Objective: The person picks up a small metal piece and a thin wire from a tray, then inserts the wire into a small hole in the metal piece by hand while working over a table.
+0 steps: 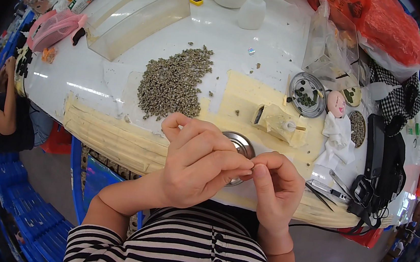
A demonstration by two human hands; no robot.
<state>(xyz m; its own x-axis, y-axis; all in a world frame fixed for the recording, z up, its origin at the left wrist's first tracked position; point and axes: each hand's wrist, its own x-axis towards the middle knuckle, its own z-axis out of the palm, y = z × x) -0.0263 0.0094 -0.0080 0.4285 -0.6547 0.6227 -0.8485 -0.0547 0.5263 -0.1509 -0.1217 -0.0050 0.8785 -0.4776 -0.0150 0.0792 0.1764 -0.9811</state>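
Observation:
My left hand point(197, 161) and my right hand point(276, 188) meet fingertip to fingertip above the table's near edge. Both pinch at the same spot; whatever lies between the tips is too small to make out. Partly hidden beneath them is a round, shiny metal dish point(242, 142). A wide heap of small grey-brown metallic pieces point(174, 84) lies beyond my left hand. Farther off from my right hand sits a block wrapped in cream tape point(278, 125), with a small peg on its right side.
Right of the block stand a round dish of dark green bits point(290, 99), a white cloth point(336, 139), tweezers point(320, 195) and a black strap bundle point(371, 183). Clear plastic guards point(139, 21), a white squeeze bottle point(252, 13) and a pink mesh item point(51, 30) are farther back. Another person sits far left.

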